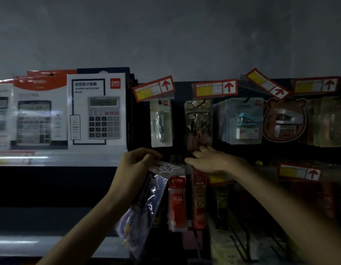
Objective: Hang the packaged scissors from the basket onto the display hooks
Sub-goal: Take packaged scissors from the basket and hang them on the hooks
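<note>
Hanging step underway: packaged scissors [146, 196] pinched at the header by left hand [136, 163], dangling near centre below the hanging packs [161, 123], right hand [213, 161] straight-fingered, empty, just right; next, likely threading header onto a hook, too dark to locate.

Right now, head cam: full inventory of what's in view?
boxed calculators: at least three, white, standing on the left shelf
price tags: at least five, red with arrows, four above the top row, one lower right
pale green pack: one, top row, leftmost
dark pack: one, contents unclear, top row, second from left
stapler pack: one in front, blue, top row right of centre
bear-shaped pack: one, brown, right of the stapler pack
red packs: two, lower row, centre
packaged scissors: one, clear purple bag, white header, held left of the red packs
left hand: one, fingers pinch the bag's header
right hand: one, fingers straight, at the header's other end
</note>
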`<action>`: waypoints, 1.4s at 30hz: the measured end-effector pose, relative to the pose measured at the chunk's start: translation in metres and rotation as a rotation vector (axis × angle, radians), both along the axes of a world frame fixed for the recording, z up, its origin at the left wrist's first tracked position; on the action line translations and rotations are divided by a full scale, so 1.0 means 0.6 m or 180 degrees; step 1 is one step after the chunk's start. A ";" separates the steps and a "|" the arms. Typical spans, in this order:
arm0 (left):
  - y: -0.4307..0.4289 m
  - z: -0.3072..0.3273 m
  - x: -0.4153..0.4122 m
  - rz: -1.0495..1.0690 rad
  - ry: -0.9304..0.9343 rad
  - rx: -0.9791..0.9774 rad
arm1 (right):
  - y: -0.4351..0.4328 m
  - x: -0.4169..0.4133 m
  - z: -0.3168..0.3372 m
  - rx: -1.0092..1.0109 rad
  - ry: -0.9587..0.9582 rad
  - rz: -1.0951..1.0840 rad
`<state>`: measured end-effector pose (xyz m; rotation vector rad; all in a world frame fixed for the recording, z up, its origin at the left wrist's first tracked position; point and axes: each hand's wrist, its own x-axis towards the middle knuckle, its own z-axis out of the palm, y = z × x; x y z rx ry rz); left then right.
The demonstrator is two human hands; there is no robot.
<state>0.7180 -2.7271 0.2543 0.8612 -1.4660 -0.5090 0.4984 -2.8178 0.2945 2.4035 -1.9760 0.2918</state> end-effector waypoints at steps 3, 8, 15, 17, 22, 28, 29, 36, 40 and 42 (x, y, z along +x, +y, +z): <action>0.009 0.002 -0.001 -0.0026 0.0093 0.0010 | -0.008 -0.004 0.001 0.0110 -0.0050 0.0003; 0.018 0.006 -0.007 0.0015 0.0153 -0.0005 | -0.001 -0.005 -0.001 -0.0032 -0.0344 0.0202; 0.025 0.002 -0.013 0.0077 -0.0046 -0.0127 | 0.018 -0.006 -0.005 -0.0472 -0.0677 0.0448; 0.031 0.002 -0.013 0.0044 -0.0014 -0.0162 | 0.017 -0.008 -0.009 -0.0545 -0.0716 0.0501; 0.046 0.007 -0.018 -0.0044 0.0204 -0.0223 | 0.067 -0.009 -0.015 -0.1280 -0.1296 0.0839; 0.057 0.010 -0.029 -0.0020 0.0436 -0.0286 | 0.153 0.002 -0.057 -0.1800 -0.2782 0.1251; 0.057 0.011 -0.032 -0.0028 0.0489 -0.0289 | 0.164 0.004 -0.064 -0.1691 -0.3026 0.1284; 0.053 0.020 -0.061 -0.0227 0.0713 -0.0266 | 0.222 0.005 -0.096 -0.0685 -0.3885 0.1341; 0.042 0.025 -0.079 -0.0278 0.0833 -0.0281 | 0.217 0.000 -0.115 -0.0246 -0.4161 0.1372; 0.043 0.027 -0.089 -0.0328 0.0869 -0.0280 | 0.216 -0.006 -0.119 -0.0155 -0.4220 0.1465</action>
